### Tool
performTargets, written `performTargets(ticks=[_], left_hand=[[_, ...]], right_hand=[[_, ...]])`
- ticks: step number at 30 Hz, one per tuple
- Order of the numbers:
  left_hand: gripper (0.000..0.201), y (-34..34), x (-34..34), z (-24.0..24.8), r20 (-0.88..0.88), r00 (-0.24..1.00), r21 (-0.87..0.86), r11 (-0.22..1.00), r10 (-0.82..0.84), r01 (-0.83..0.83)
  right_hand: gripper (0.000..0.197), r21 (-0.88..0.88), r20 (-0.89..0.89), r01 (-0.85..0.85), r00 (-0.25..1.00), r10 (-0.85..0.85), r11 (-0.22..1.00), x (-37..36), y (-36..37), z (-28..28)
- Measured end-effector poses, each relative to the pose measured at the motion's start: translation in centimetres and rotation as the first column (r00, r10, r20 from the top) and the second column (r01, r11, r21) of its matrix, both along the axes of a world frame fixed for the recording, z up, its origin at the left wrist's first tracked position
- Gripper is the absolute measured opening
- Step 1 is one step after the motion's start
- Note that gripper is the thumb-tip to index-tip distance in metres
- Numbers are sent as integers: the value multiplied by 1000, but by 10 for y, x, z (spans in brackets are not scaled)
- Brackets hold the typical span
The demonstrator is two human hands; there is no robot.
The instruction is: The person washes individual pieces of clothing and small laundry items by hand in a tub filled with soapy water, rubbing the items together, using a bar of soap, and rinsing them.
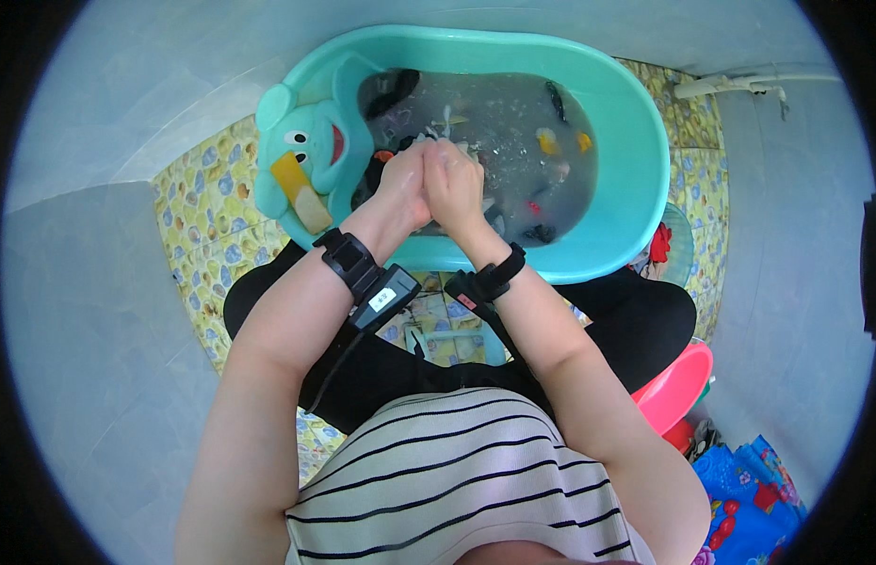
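Both of my hands are pressed together over the near left part of a turquoise tub (631,122) with cloudy grey water (513,132). My left hand (403,182) is closed against my right hand (455,184), whose fingers curl over. What they grip, if anything, is hidden between the palms. Just beyond and beside them, dark and pale wet cloth (377,174) shows in the water, with a bit of orange. More dark fabric (393,92) floats at the far left of the tub. Yellow patches (548,141) of submerged cloth show to the right.
A yellow and cream bar (301,193) lies on the tub's cartoon-face end. Pebble-patterned tiles (207,202) cover the floor. To the right stand a pale basket (678,245) with red cloth and a pink basin (678,386). Blue floral fabric (749,499) lies at the lower right.
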State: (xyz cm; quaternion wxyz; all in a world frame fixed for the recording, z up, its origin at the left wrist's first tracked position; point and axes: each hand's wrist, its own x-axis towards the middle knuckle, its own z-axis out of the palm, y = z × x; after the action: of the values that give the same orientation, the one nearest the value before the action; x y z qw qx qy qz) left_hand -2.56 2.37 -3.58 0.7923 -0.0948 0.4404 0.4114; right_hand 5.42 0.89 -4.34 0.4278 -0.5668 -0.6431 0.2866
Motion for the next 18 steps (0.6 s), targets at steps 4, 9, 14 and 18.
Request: performTargets(ticks=[4,9,14,18], left_hand=[[15,-2,-13,-24,-16,998,67,996,-65,66],[23,0,4,0,-154,988,-44,999,24,-31],[64,6,-26,8,-196,980,-57,998,-36,25],[56,0,-21,4,-254,953,-82,985,-168,152]], right_hand=[[28,-143,-107,32,993,-47,989,0,17,-1],[33,-715,-637,-341,678,-367,611,40,37,-22],[24,-825,-292,-155,940,-174,544,111,43,-93],[34,-891,30,151,961,-276,429,169,32,-180]])
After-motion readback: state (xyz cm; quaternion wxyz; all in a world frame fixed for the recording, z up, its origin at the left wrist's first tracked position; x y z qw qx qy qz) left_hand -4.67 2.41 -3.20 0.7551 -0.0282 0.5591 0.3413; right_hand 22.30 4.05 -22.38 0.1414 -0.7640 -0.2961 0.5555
